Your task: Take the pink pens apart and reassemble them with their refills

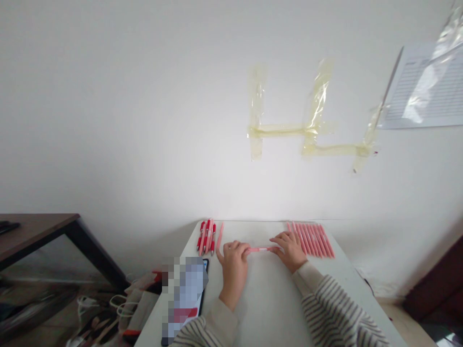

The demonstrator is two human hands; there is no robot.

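The left hand [234, 270] hid one end of the pen [258, 249], and pixel blocks covered most of the phone [188, 289]. The right hand [292, 251] partly masked the pink row [318, 241]. The left hand, back upward, had its fingers grasping the pen's left end. The right hand came from the opposite side, forefinger parted from thumb, thumb at the pen's right end; whether those fingers gripped it, I could not tell. Slim and pink with a pale mark, the pen ran crosswise between the hands, over the tabletop [269, 303].
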